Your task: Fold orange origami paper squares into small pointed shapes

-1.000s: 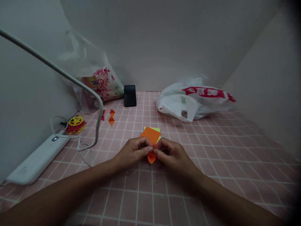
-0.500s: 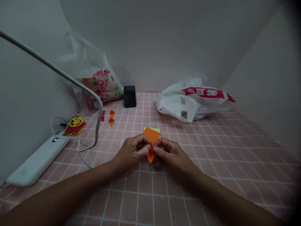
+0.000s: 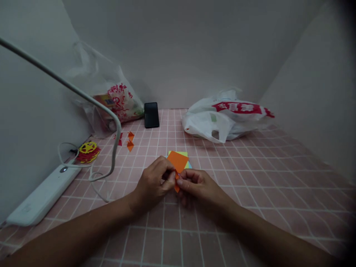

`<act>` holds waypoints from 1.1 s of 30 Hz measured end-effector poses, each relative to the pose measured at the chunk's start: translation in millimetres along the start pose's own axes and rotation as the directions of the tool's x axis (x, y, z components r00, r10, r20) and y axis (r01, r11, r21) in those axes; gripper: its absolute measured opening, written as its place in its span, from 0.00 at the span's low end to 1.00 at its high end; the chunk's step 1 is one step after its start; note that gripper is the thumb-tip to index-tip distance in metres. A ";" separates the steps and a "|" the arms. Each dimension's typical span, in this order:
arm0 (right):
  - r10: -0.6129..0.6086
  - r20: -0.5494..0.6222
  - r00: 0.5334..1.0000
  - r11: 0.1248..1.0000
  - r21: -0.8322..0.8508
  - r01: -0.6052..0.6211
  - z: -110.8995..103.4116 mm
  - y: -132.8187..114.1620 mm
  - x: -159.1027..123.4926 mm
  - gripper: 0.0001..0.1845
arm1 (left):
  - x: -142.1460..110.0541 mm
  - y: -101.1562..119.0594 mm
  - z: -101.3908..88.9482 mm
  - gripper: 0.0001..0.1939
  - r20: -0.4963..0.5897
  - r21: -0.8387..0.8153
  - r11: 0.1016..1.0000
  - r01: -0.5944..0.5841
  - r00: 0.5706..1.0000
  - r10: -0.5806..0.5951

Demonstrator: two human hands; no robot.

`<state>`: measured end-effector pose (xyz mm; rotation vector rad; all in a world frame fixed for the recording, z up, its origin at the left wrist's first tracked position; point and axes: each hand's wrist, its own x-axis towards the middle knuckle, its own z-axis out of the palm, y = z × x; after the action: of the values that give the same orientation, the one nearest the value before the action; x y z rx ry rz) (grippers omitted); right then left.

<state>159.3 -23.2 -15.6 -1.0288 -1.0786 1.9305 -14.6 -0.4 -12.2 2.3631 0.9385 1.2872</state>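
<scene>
My left hand (image 3: 153, 183) and my right hand (image 3: 197, 184) meet over the pink tiled table (image 3: 250, 193), both pinching a small folded orange paper (image 3: 176, 184) between thumbs and fingertips. Most of that piece is hidden by my fingers. Just beyond my hands lies a stack of square papers (image 3: 178, 161), orange on top with yellow-green and pale blue edges showing under it.
A white lamp base (image 3: 41, 194) with its bent arm (image 3: 83, 96) and cord lies at the left. Red and yellow paper cut-outs (image 3: 87, 151) and orange scraps (image 3: 129, 141) are behind it. A black phone (image 3: 151, 115) leans on the wall between two plastic bags (image 3: 225, 118).
My hands have closed in tighter on the small orange piece, so less of it shows. The view has shifted slightly.
</scene>
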 end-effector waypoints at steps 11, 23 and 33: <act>-0.342 -0.063 0.937 0.890 -0.342 0.302 4.5 -3.7 -5.0 0.09 | 0.0 0.1 -0.5 0.06 -0.008 0.078 0.982 0.170 0.985 -0.170; -0.642 0.079 0.763 0.440 -0.776 0.451 -4.3 -1.3 -4.1 0.08 | 2.3 5.9 1.6 0.01 0.070 -0.129 0.808 0.575 0.818 -0.571; -0.663 0.092 0.743 0.397 -0.799 0.453 -4.4 -1.4 -4.6 0.07 | 1.3 9.2 3.4 0.04 0.146 -0.352 0.641 0.682 0.717 -0.682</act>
<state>165.5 -25.0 -14.5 -1.0725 -1.9036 0.6798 -7.5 -6.3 -8.4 1.4582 1.2727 1.0180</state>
